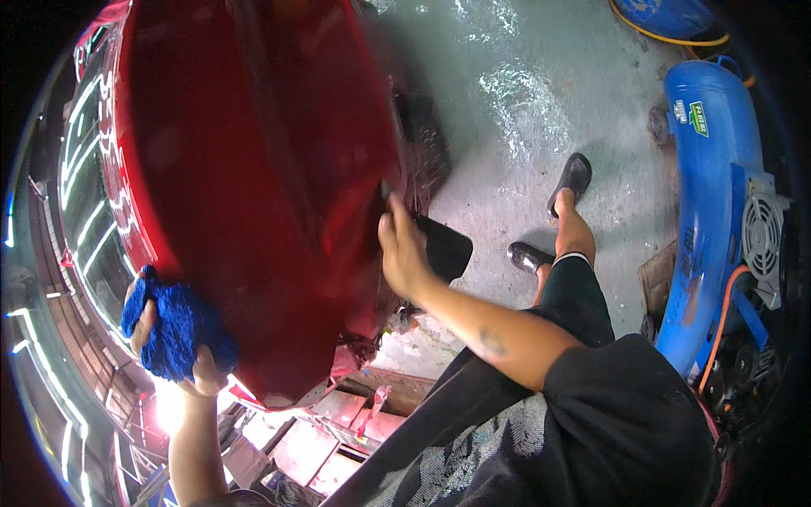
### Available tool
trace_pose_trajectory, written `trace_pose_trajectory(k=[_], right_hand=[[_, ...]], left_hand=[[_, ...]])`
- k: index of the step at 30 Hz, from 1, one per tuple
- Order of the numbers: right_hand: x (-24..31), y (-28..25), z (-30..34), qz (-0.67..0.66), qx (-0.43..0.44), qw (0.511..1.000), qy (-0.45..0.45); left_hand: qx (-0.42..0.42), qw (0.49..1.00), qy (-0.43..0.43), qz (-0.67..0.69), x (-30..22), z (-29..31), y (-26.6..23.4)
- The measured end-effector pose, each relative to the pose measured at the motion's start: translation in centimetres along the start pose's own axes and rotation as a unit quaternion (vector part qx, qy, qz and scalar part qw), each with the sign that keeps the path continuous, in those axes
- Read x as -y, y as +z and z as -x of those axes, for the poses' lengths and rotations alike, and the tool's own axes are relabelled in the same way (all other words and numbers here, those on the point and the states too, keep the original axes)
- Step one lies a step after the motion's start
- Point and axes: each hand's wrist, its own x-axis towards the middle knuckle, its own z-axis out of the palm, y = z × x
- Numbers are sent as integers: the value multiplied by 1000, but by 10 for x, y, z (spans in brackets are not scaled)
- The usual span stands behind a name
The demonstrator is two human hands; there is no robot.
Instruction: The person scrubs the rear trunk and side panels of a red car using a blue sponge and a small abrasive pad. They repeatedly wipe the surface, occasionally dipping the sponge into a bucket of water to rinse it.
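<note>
A glossy red car hood (253, 169) fills the left half of the view. My left hand (203, 376) is closed around a fluffy blue microfibre cloth (179, 334), resting at the hood's near left edge by the windshield (89, 194). Thumb and fingers show on either side of the bunched cloth. My right hand (407, 258) lies at the hood's right edge, fingers stretched out along it. A small dark spot shows at its fingertips; what it is I cannot make out. Just right of that hand a black flat piece (448, 249) sticks out.
On the right stands a blue air compressor tank (710, 152) with a grey fan guard (763, 237) and an orange hose (718, 325). The concrete floor (498, 110) looks wet and shiny. My feet in black slippers (574, 173) stand on it. White-topped boxes (308, 452) lie below the hood.
</note>
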Motion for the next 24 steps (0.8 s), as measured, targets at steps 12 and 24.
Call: trace_pose_trajectory(k=[12, 24], right_hand=[[-44, -17, -68, 9, -46, 988, -146], [-38, -47, -168, 106, 29, 963, -248]], left_hand=[[-41, 998, 18, 39, 5, -9, 13], [-5, 992, -117, 49, -15, -6, 7]])
